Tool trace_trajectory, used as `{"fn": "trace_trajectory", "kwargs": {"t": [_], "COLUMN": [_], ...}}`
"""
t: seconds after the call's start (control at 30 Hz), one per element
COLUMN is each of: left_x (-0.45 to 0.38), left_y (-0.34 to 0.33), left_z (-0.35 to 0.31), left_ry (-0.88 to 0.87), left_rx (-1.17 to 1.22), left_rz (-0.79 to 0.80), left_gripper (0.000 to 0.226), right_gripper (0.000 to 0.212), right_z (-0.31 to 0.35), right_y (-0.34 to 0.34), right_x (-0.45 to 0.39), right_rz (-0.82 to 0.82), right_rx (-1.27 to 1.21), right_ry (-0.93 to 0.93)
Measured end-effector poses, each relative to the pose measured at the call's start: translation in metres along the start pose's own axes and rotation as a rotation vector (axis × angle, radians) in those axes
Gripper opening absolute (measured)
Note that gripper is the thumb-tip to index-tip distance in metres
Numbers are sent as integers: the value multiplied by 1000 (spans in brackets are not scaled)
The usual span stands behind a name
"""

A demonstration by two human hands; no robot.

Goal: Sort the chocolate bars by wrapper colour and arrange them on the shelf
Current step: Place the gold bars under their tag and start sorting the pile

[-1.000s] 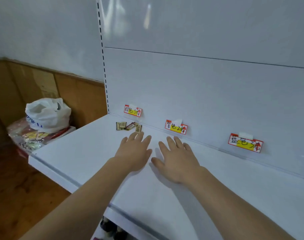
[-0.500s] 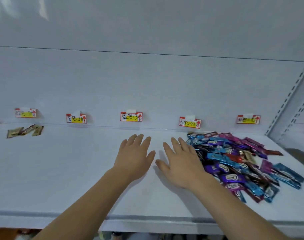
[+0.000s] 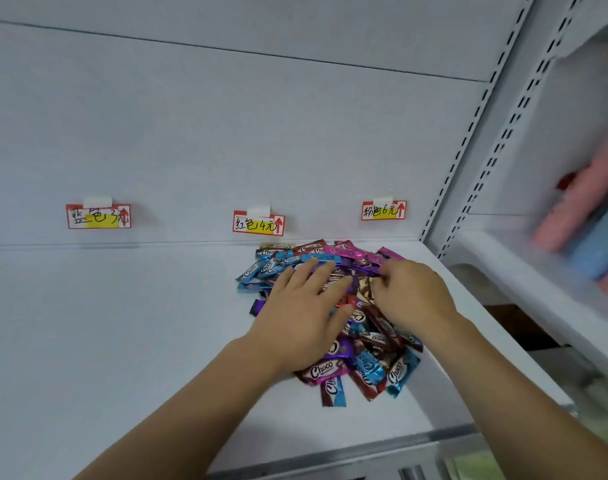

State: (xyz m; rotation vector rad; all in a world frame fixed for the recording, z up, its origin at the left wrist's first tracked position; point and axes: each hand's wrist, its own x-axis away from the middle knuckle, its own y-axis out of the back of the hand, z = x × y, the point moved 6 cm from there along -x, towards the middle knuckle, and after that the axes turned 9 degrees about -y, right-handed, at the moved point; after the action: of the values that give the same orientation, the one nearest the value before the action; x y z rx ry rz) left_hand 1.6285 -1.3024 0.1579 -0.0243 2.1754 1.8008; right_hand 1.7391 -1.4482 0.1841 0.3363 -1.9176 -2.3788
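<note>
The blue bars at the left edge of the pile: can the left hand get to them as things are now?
Probably yes. The left hand lies flat on the pile, and the blue bars sit uncovered beside its fingers, with only bare shelf further left.

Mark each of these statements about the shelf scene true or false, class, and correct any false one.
1. The chocolate bars lie in one mixed heap on the shelf. True.
2. The heap sits below the blue label. False: it lies below the red label and pink label.
3. The left hand rests flat on the heap, fingers straight. True.
4. The right hand is away from the heap. False: it is on the heap, fingers curled at the bars.
5. Three labels hang on the back wall. True.
</note>
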Motion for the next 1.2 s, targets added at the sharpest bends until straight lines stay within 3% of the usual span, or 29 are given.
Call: {"fn": "trace_trajectory", "kwargs": {"t": [0.13, 0.37, 0.43, 0.5, 0.7, 0.83, 0.93, 1.0, 1.1, 1.2], "left_x": [1, 10, 6, -1, -25, -42, -45, -38, -23, -13], "left_y": [-15, -2, 0, 3, 8, 24, 26, 26, 18, 10], "left_z": [-15, -13, -13, -13, -4, -6, -6, -3, -1, -2], "left_ry": [-2, 96, 112, 112, 99, 279, 530, 632, 707, 749], "left_rx": [-90, -82, -58, -55, -52, 333, 761, 871, 1057, 1176], "left_rz": [72, 21, -32, -106, -212, -272, -386, -482, -486, -363], "left_gripper": [62, 48, 44, 38, 33, 42, 41, 32, 20, 15], "right_gripper": [38, 22, 23, 37, 41, 36, 21, 22, 20, 22], "right_z": [-23, -26, -24, -16, -12, -4, 11, 9, -1, -6], "right_y": [-11, -17, -19, -18, 6, 28, 30, 23, 8, -13], "right_x": [-13, -30, -32, -32, -42, -26, -9, -7, -15, -18], "right_rz": [182, 392, 419, 418, 420, 501, 571, 534, 349, 422], "right_rx": [-35, -229, -121, -26, -124, -520, -614, -567, -234, -168], "right_ry": [-71, -81, -61, -43, -10, 58, 179, 190, 254, 218]}}
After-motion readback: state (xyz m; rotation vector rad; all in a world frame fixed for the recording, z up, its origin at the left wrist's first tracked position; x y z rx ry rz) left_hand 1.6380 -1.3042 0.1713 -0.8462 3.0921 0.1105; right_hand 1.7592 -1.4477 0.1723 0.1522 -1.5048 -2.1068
